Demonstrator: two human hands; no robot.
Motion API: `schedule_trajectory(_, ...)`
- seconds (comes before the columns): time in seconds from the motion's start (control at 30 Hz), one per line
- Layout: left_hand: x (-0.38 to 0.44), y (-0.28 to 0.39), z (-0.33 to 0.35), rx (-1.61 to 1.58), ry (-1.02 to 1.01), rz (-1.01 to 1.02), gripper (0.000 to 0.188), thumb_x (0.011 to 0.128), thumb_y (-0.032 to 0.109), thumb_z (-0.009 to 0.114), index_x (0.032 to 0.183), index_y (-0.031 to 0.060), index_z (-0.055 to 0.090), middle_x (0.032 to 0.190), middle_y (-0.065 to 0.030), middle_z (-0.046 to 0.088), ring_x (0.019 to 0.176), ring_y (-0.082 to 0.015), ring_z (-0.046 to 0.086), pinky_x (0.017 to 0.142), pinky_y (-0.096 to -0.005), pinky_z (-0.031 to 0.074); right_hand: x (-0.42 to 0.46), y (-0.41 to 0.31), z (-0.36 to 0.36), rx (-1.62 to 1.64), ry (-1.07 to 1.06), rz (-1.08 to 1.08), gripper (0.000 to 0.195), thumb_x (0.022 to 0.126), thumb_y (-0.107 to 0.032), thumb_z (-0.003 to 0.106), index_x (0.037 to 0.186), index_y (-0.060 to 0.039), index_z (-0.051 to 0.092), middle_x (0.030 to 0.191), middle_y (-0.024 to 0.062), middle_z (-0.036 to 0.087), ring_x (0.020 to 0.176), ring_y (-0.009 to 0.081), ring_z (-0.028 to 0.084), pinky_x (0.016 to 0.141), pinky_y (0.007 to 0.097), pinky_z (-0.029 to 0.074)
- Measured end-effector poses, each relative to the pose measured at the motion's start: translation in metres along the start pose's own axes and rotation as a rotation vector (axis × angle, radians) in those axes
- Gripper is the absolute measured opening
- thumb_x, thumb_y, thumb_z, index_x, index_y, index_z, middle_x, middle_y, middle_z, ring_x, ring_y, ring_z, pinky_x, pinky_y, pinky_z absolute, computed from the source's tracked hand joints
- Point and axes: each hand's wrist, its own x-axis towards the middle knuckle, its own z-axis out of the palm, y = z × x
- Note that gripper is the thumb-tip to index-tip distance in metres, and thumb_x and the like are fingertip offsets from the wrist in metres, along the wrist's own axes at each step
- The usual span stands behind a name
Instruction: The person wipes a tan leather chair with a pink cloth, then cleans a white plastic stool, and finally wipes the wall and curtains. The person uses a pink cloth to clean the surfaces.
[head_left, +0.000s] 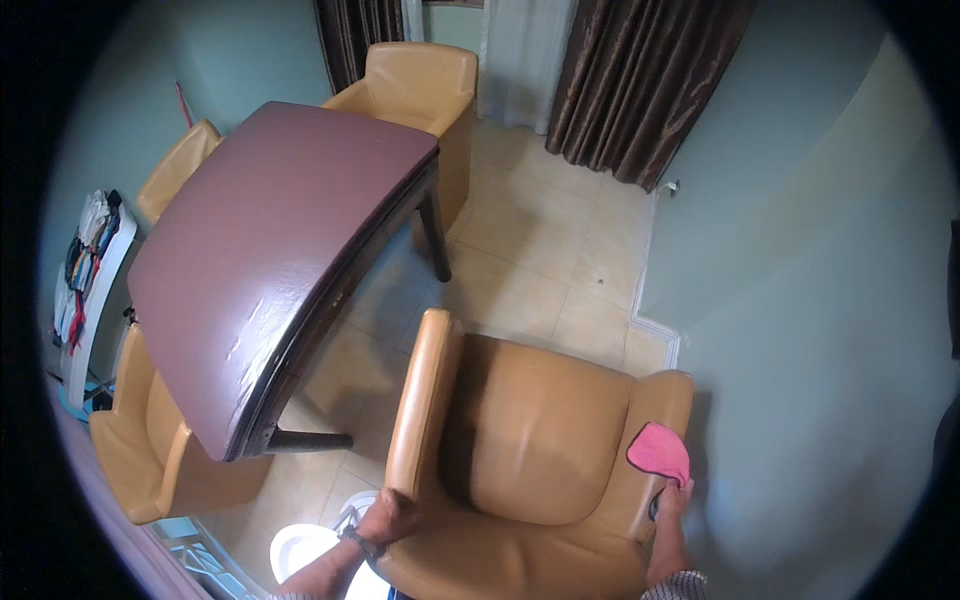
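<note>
A tan leather armchair (551, 442) stands directly before me, its seat towards me. My left hand (390, 517), with a watch on the wrist, grips the front end of the chair's left arm. At the right arm, my right hand (675, 496) holds a pink cloth (660, 451) with a dark edge, which lies against the leather. A small dark object shows beside that hand, too hidden to name. Below my left forearm are white plastic containers (300, 551), partly covered by the arm.
A table with a reddish-brown top (292, 225) stands at the left, more tan armchairs (424, 82) around it. A rack with clothes (94, 262) is at the far left. Brown curtains (622, 90) hang behind; a green wall (795, 322) runs close along the right.
</note>
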Motion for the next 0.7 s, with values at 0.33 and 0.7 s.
schedule_trajectory(0.33, -0.026, -0.072, 0.042, -0.276, 0.18, -0.292, 0.072, 0.082, 0.044, 0.092, 0.109, -0.015, 0.061, 0.097, -0.0251, 0.075, 0.098, -0.0336, 0.076, 0.087, -0.044, 0.06, 0.028, -0.191, 0.173, -0.246, -0.067, -0.486, 0.053, 0.09, -0.024, 0.07, 0.137, -0.0066, 0.052, 0.131, 0.0247, 0.063, 0.126, 0.0456, 0.061, 0.105, 0.0532, 0.049)
schedule_trajectory(0.7, -0.038, 0.02, 0.137, -0.322, 0.215, -0.567, 0.077, 0.083, 0.045, 0.089, 0.124, -0.0122, 0.057, 0.114, -0.0285, 0.072, 0.109, -0.0353, 0.071, 0.094, -0.0459, 0.058, 0.094, -0.294, 0.228, -0.299, -0.122, -0.821, 0.059, 0.086, -0.018, 0.08, 0.138, -0.0109, 0.054, 0.132, 0.0236, 0.059, 0.128, 0.0465, 0.057, 0.106, 0.0565, 0.049)
